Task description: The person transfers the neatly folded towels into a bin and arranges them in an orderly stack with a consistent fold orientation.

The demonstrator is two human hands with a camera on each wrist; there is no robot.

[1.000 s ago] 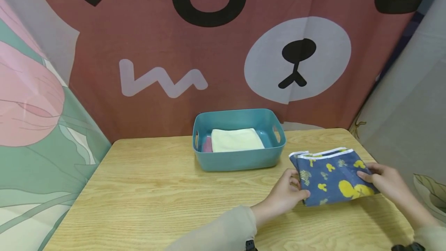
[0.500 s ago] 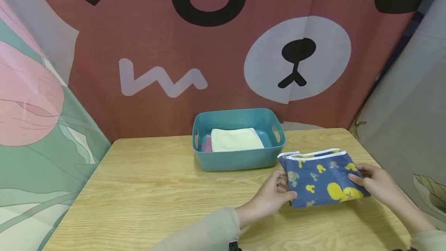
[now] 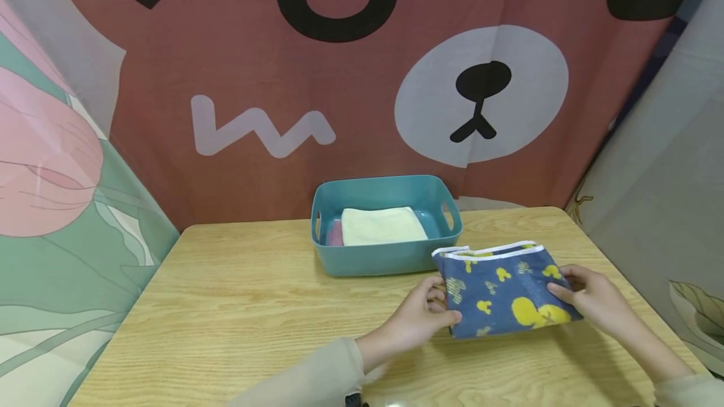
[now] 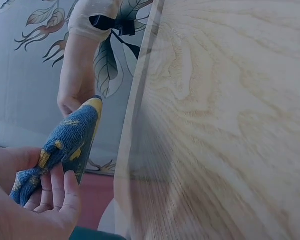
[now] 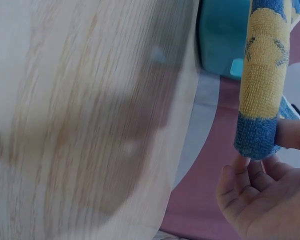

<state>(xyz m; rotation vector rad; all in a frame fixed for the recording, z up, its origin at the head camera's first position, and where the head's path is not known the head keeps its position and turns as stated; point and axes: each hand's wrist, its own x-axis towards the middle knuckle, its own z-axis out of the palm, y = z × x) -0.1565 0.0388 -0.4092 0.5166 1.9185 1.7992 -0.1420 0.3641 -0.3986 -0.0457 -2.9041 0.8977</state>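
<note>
Between both hands hangs a folded blue towel (image 3: 503, 294) with yellow mouse-head prints and white edging, held above the table. The left hand (image 3: 415, 319) pinches its left end, thumb on the near face and fingers behind. At the other end the right hand (image 3: 594, 303) grips the towel, thumb on top. In the left wrist view the folded layers of the towel (image 4: 65, 140) lie between thumb and fingers. The right wrist view shows the towel's rounded fold (image 5: 262, 75) edge-on. Behind it stands a teal basket (image 3: 373, 259) holding a folded cream cloth (image 3: 384, 226).
Inside the basket, a pink cloth (image 3: 336, 233) shows beside the cream one. The wooden table (image 3: 226, 306) ends at a brown printed curtain (image 3: 254, 187) at the back. More printed cloth hangs at the left and right sides.
Both hands have carried the towel leftward, nearer to the front of the basket. Their hold on it looks the same. The basket and its cloths have stayed put.
</note>
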